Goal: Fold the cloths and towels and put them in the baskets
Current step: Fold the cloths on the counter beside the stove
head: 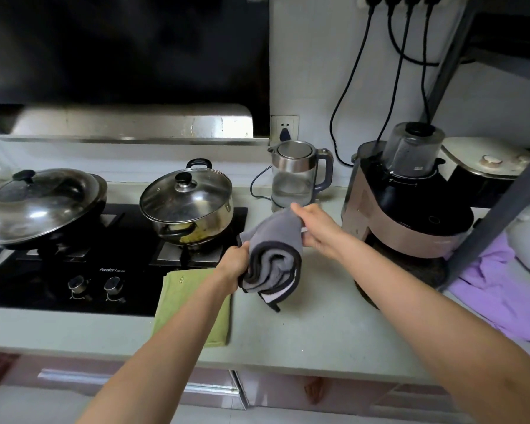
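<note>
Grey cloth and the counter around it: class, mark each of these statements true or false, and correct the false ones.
1. Both hands hold the grey cloth. True: left hand, right hand.
2. The green cloth hangs from the kettle. False: it lies flat on the counter, beside the stove.
3. The pot has its lid on. True.
4. The purple cloth lies left of the stove. False: it lies at the far right.
5. A basket stands on the counter. False: none is in view.
</note>
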`<state>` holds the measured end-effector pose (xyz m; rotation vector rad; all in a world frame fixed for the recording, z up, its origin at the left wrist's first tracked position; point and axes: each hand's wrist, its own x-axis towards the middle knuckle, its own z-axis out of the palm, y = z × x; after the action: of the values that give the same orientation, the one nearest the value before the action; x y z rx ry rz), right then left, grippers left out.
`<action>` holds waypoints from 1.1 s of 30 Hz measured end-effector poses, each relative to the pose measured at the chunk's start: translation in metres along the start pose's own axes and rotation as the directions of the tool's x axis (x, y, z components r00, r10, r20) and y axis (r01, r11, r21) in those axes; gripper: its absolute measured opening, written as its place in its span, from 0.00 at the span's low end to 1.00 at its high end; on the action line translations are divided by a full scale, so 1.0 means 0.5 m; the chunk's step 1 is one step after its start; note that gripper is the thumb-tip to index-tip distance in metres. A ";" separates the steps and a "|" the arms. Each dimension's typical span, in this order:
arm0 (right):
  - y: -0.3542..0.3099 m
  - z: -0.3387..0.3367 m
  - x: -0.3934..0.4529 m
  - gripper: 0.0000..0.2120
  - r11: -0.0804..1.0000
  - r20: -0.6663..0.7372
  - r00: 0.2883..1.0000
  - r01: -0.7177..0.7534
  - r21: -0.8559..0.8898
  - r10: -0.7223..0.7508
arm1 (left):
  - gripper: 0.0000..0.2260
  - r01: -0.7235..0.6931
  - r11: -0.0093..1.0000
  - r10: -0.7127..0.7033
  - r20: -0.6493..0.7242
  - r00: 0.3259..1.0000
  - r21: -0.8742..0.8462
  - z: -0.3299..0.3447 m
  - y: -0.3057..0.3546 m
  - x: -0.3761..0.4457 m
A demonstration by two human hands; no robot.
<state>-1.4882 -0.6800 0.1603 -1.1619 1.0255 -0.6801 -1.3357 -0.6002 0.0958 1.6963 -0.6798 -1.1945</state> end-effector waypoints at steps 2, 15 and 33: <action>-0.008 -0.010 -0.019 0.11 0.982 0.138 0.990 -0.057 0.182 0.032 | 0.13 0.077 0.983 -0.069 0.053 0.996 -0.168 -0.011 0.007 0.000; 0.011 -0.032 -0.018 0.26 0.472 0.384 0.856 0.512 -0.717 -0.345 | 0.17 0.180 0.951 -0.137 0.177 0.975 -0.253 -0.016 0.025 -0.007; 0.036 0.051 -0.041 0.15 0.969 0.352 0.919 0.226 -0.098 -0.179 | 0.12 -0.405 0.913 0.371 -0.327 0.869 -0.039 -0.131 0.026 -0.054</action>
<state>-1.4745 -0.6467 0.1506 -1.4634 0.6699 -0.5498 -1.2844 -0.5590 0.1254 1.5205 -0.7036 -0.6462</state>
